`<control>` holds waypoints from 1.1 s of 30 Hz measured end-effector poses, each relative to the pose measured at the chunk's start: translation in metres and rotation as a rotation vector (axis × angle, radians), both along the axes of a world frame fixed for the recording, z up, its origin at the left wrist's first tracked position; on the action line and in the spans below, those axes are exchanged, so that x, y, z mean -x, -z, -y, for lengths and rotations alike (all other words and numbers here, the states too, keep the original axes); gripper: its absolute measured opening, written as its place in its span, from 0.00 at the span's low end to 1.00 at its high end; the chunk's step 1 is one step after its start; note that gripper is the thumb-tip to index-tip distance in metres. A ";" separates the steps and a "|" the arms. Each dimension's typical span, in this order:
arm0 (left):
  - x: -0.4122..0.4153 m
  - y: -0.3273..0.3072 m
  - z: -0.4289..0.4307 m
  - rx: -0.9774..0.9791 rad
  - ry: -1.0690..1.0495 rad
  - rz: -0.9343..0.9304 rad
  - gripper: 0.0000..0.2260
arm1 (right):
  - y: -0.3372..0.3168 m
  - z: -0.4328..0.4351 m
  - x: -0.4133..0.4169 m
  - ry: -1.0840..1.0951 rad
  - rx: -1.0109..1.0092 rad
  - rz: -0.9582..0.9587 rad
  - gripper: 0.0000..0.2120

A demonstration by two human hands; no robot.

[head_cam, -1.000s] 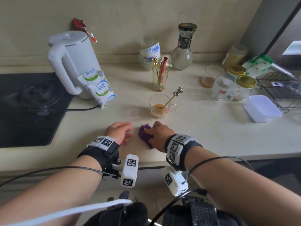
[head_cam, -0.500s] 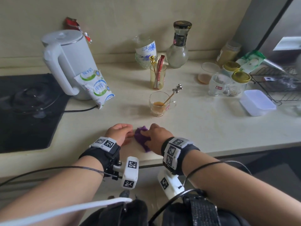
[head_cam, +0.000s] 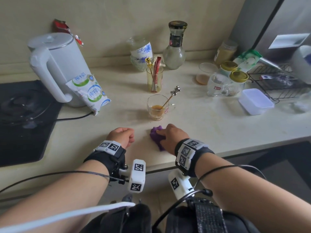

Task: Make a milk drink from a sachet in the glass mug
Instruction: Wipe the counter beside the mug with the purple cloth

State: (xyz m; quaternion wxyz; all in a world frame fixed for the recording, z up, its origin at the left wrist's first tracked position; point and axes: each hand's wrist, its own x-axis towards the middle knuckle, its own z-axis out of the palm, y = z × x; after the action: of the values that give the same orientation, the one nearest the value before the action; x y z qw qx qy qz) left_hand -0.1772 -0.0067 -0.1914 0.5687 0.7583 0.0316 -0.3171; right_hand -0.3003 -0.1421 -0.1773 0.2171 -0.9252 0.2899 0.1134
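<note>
The glass mug [head_cam: 156, 107] stands mid-counter with a little brown liquid in it. A gold spoon [head_cam: 170, 99] with a silver figure on top leans in the mug. A white, green and blue milk sachet [head_cam: 89, 92] leans against the white kettle [head_cam: 55, 64] at the left. In front of the mug, my right hand [head_cam: 172, 136] grips a crumpled purple cloth [head_cam: 155, 134] on the counter. My left hand [head_cam: 122, 136] rests on the counter to the left of the cloth, curled into a fist, apart from it and holding nothing.
A yellow tumbler [head_cam: 154, 81] behind the mug holds a red stick sachet and a gold spoon. A glass bottle [head_cam: 175, 47] stands by the wall. Gold-lidded jars [head_cam: 238, 77], another glass mug [head_cam: 217, 85], a white box [head_cam: 255, 101] and a wire rack [head_cam: 277, 84] crowd the right. A black cooktop [head_cam: 21, 118] lies left.
My right hand slid the purple cloth left until it met my left hand, then back right, so a gap has opened. My left hand has stayed put.
</note>
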 end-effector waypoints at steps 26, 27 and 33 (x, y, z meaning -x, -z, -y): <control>-0.046 -0.032 -0.011 0.185 -0.017 -0.108 0.03 | -0.017 0.050 -0.050 0.235 0.110 0.053 0.17; -0.052 -0.034 -0.011 0.185 -0.013 -0.108 0.03 | -0.019 0.057 -0.052 0.281 0.104 0.057 0.16; -0.091 -0.034 -0.009 0.195 0.005 -0.116 0.02 | -0.020 0.049 -0.092 0.305 0.136 0.050 0.16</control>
State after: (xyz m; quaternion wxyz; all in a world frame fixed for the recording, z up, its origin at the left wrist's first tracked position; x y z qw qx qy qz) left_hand -0.0858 0.0018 -0.1569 0.6362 0.6797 0.0318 -0.3635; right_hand -0.2088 -0.1915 -0.1575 0.1760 -0.8854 0.4286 0.0364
